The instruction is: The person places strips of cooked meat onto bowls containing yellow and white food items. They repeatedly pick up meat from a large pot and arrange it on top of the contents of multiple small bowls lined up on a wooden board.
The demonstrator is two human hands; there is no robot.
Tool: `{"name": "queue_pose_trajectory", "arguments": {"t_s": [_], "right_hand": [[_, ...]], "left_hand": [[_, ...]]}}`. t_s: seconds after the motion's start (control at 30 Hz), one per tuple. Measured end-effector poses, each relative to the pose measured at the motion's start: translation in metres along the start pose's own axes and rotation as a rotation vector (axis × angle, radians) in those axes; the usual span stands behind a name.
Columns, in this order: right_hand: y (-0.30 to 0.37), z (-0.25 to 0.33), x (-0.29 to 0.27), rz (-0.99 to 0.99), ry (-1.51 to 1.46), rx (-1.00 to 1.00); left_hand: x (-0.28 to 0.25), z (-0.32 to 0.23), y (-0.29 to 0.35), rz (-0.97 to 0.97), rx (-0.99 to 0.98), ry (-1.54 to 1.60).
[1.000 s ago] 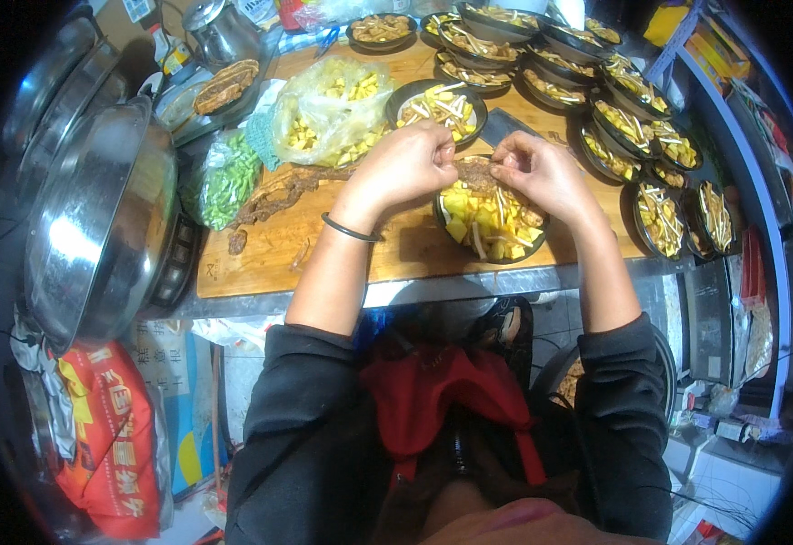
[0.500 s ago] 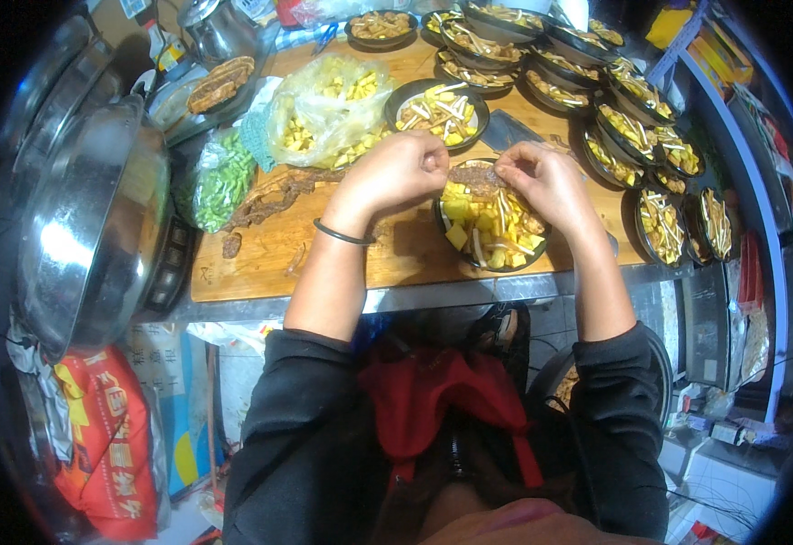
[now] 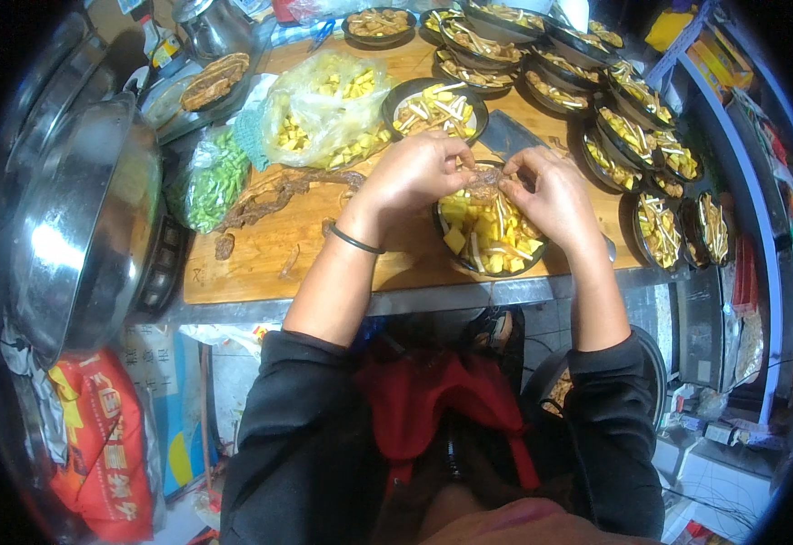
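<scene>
Meat point(image 3: 484, 184) — between both hands point(image 3: 551, 195)

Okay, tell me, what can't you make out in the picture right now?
All in the head view:
Round black bowl of yellow cubes: rim partly hidden by the left hand and right hand.
Small brown strip between them: too small to tell whether it is gripped.
Flat dark-grey blade: partly behind the right hand.
Shiny steel kettle: top cut off by the upper edge.

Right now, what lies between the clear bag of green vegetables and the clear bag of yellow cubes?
A textured teal cloth lies between them, as the head view shows.
</scene>
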State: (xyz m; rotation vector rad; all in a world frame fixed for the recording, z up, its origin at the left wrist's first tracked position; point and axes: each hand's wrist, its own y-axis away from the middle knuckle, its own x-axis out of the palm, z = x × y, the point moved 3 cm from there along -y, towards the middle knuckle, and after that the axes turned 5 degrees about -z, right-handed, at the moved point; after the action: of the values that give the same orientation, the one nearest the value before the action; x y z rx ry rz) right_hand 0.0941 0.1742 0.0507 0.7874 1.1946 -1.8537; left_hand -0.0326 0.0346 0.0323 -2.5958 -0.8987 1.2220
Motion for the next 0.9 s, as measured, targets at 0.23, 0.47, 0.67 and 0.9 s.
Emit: {"name": "queue_pose_trajectory", "arguments": {"t_s": [0.23, 0.47, 0.67, 0.9], "right_hand": [[-0.001, 0.003, 0.006, -0.051, 0.065, -0.033], [0.002, -0.003, -0.002, -0.047, -0.092, 0.054], [0.006, -0.011, -0.010, -0.001, -0.352, 0.273], [-0.002, 0.008, 0.008, 0.106, -0.961, 0.183]], "left_hand": [[0.010, 0.003, -0.001, -0.062, -0.039, 0.015], [0.001, 0.012, 0.006, -0.124, -0.122, 0.130], [-0.012, 0.019, 0.003, -0.172, -0.124, 0.749], [0.003, 0.010, 0.002, -0.002, -0.145, 1.172]]}}
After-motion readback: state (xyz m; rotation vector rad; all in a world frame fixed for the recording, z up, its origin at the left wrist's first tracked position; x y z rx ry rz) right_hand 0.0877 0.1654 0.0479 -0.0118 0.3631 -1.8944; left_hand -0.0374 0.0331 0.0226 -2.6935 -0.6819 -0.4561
